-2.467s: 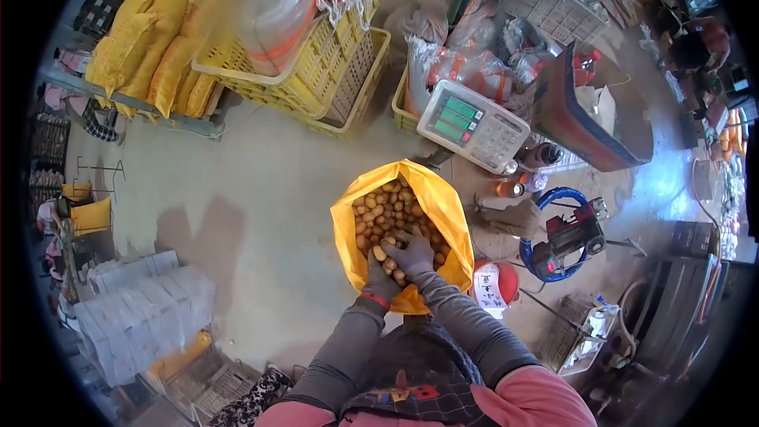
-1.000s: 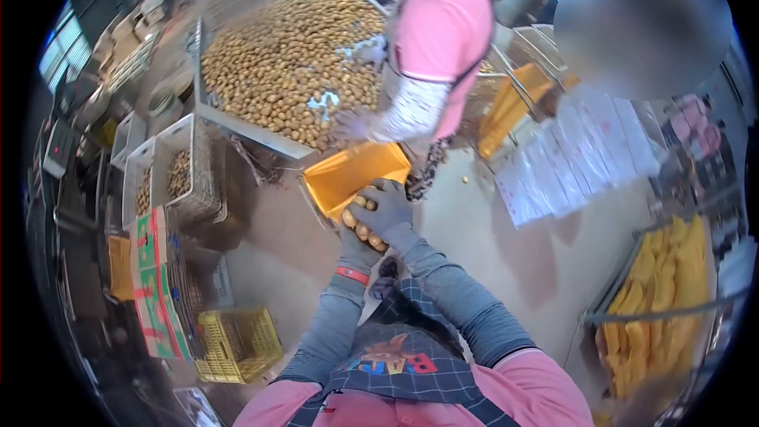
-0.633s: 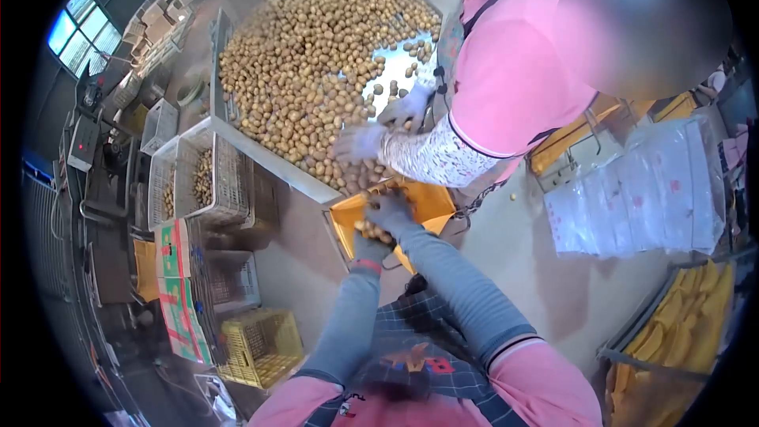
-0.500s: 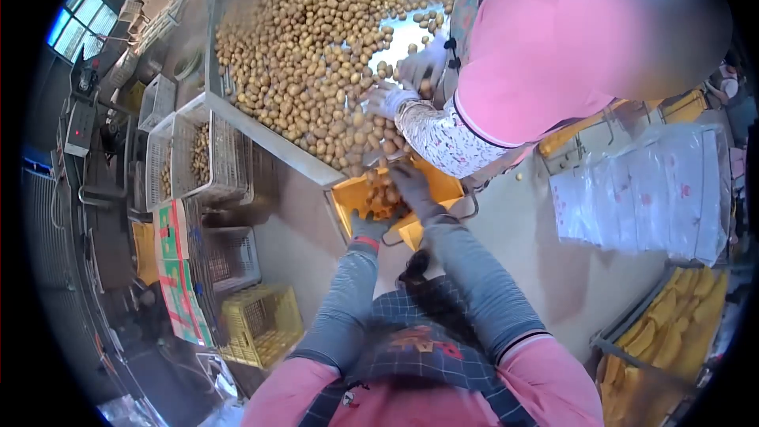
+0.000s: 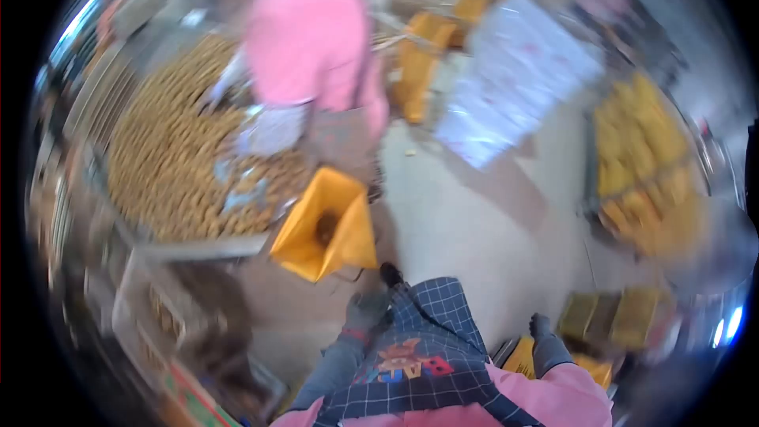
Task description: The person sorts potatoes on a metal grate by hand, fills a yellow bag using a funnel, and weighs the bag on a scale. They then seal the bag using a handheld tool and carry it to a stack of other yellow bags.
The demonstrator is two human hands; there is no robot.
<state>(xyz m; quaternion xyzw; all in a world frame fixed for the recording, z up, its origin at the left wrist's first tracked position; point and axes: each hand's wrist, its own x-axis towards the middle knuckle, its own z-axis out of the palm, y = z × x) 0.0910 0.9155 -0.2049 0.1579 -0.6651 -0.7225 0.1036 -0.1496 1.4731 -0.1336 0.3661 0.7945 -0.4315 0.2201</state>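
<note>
My left hand [image 5: 367, 311], in a grey glove, hangs in front of my checked apron [image 5: 427, 340], just below an orange-yellow bag [image 5: 356, 229]. The bag's mouth gapes upward, and small brown potato-like produce [image 5: 326, 225] lies deep inside it. No hand touches the bag. Out to the right, my gloved right hand [image 5: 541, 326] is low at my side, close to a stack of yellow-brown blocks [image 5: 605, 318] and a folded yellow bag [image 5: 522, 360]. Motion blur smears the fingers of both hands.
A wide bin [image 5: 209, 248] heaped with the same brown produce [image 5: 166, 150] stands at the left. A co-worker in pink [image 5: 308, 39] leans over it. Plastic-wrapped white stacks [image 5: 514, 79] and a crate of yellow bags [image 5: 640, 142] stand right. A crate [image 5: 170, 308] sits lower left.
My view has swung to the right. Both hands have come away from the orange-yellow bag: the left back toward my apron, the right out to my right side.
</note>
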